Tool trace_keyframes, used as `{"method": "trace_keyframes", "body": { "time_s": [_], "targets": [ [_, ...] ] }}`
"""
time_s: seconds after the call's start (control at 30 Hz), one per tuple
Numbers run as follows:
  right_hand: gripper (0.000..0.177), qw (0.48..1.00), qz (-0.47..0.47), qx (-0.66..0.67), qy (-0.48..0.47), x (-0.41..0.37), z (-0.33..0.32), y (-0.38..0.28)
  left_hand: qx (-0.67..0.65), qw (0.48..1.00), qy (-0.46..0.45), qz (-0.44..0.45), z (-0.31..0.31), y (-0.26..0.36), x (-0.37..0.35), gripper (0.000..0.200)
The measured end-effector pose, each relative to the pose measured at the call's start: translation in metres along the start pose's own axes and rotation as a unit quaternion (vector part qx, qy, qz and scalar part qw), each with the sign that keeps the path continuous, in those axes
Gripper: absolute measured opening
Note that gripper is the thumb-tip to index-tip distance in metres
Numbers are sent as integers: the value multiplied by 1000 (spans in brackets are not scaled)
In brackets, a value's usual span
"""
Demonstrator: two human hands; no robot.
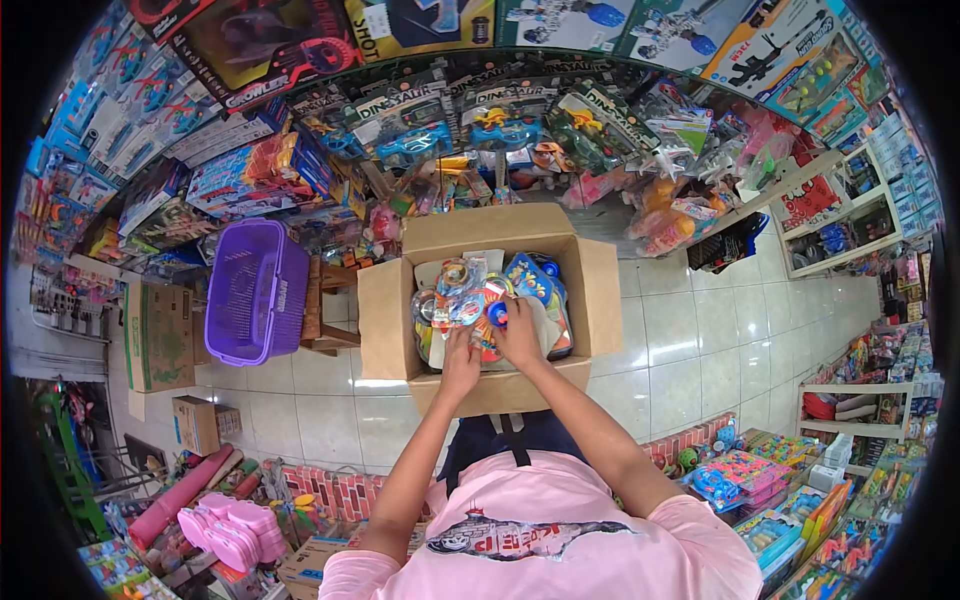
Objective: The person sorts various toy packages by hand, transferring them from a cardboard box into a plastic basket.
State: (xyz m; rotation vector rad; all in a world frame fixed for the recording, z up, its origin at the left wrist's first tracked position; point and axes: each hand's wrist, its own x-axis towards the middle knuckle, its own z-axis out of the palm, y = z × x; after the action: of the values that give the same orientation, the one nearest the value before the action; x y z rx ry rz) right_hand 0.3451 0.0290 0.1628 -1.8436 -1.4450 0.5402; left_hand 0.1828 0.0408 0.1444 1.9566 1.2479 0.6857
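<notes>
An open cardboard box (pixel 487 231) with its flaps spread stands in front of me, filled with toys in clear plastic packs. My left hand (pixel 461 360) reaches in over the near side, fingers stretched out against the packs. Beside it, my right hand (pixel 520 338) has its fingers bent around a small blue round toy (pixel 497 314). Under and ahead of both hands lie clear-wrapped toys (pixel 458 275) with round orange and red parts. A blue printed pack (pixel 531 279) rests on the box's right side. Deeper contents are hidden.
A purple plastic basket (pixel 258 290) stands left of the box, next to a wooden stool (pixel 330 305). Hanging dinosaur toy packs (pixel 410 120) and boxed toys line the shelf ahead. Pink packs (pixel 230 530) lie behind at left. A white shelf unit (pixel 840 215) stands right, across the tiled floor (pixel 690 310).
</notes>
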Motion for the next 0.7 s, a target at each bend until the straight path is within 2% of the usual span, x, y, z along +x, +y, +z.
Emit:
{"method": "trace_keyframes", "body": {
  "time_s": [0.03, 0.1, 0.17, 0.23, 0.3, 0.33, 0.37, 0.43, 0.47, 0.5, 0.57, 0.63, 0.7],
  "targets": [
    [62, 999, 14, -37, 3, 0, 3, -2, -3, 1000, -1, 1, -6, -4, 2, 39],
    [58, 999, 16, -31, 17, -3, 3, -8, -104, 993, -47, -42, -22, -8, 4, 36],
    [56, 998, 0, -1, 70, -8, -9, -27, -141, 987, -36, -61, -35, -13, 3, 36],
    [58, 995, -8, -26, 97, -15, -24, -52, -176, 981, -24, -76, -50, -17, 4, 35],
    [58, 991, -27, -36, 124, -24, -39, -81, -271, 957, -33, -100, -68, -22, 2, 40],
    [61, 994, -28, -31, 101, -29, -43, -90, -326, 934, -70, -131, -78, -23, 3, 40],
    [61, 994, -31, -33, 103, -34, -44, -101, -327, 934, -69, -128, -87, -23, 1, 40],
    [65, 996, -82, 0, 29, -44, -41, -119, -463, 827, -190, -255, -123, 4, -3, 43],
    [71, 997, -63, 31, -27, -49, -34, -125, -460, 835, -208, -218, -123, -4, -6, 45],
    [71, 997, -64, 29, -28, -54, -25, -128, -462, 834, -207, -216, -125, -4, -10, 45],
    [72, 991, -59, 89, -80, -58, -8, -129, -409, 878, -190, -159, -129, 1, -18, 45],
    [70, 991, -94, 59, -68, -54, 0, -128, -384, 887, -181, -181, -133, -6, -22, 44],
    [62, 975, -53, 190, -98, -44, 5, -126, -454, 850, -133, -232, -137, -13, -27, 42]
  ]
}}
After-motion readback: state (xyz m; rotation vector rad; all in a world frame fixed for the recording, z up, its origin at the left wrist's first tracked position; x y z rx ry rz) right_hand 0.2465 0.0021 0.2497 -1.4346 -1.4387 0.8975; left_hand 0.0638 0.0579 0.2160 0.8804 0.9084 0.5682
